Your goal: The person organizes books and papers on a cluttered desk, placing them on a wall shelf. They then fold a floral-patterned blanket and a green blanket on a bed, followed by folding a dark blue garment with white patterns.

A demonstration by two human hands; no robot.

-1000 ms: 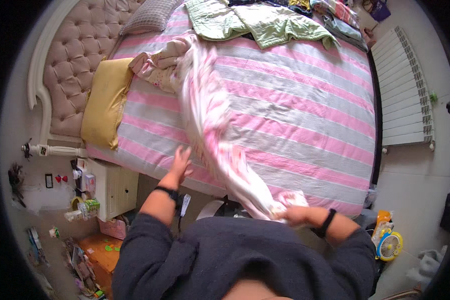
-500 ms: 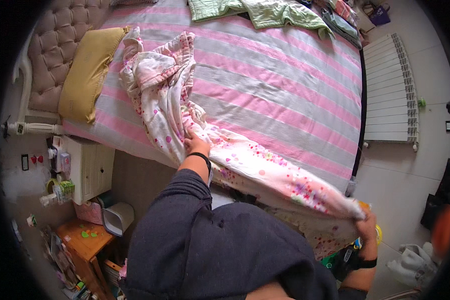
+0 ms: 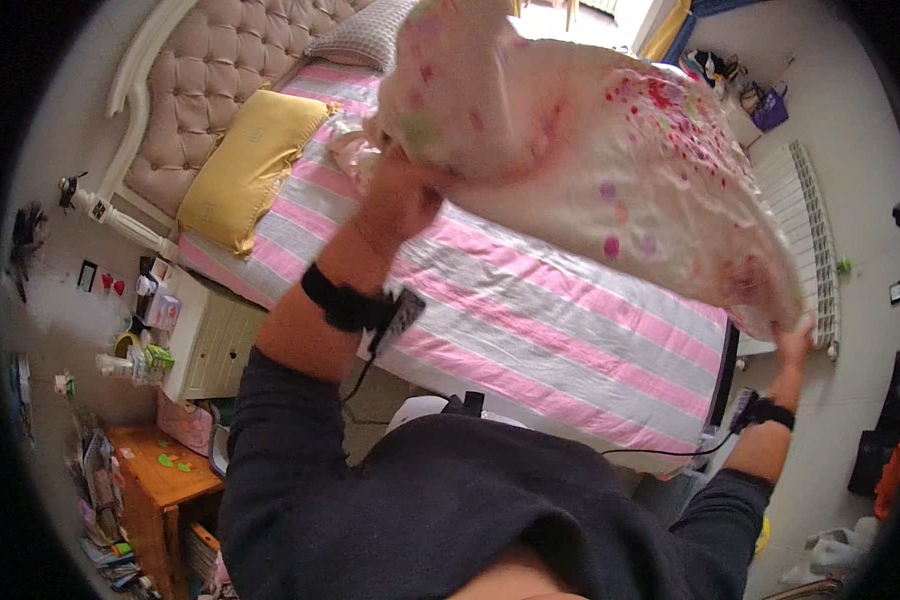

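A thin white garment [image 3: 570, 180] with pink, red and purple spots, looking like sleepwear, is stretched in the air above the bed. My left hand [image 3: 400, 195] is closed on its left part, the fingers partly hidden by cloth. At its lower right corner my right hand [image 3: 792, 345] grips the edge, a little blurred. Between my hands the cloth billows and hides the far side of the bed. Some pale pink cloth [image 3: 355, 155] shows just beyond my left hand. Below lies the bed [image 3: 570, 340] with its pink and grey striped cover.
A yellow pillow [image 3: 250, 170] and a grey patterned pillow [image 3: 360, 35] lie by the tufted headboard [image 3: 205, 95]. On the left stand a white nightstand [image 3: 215, 340] and a small wooden table [image 3: 155, 465]. A white radiator [image 3: 810, 230] is beyond the bed's right end.
Both hands have risen and moved away from me, lifting the garment off the bed into the air. It was lying along the near edge, and now it billows.
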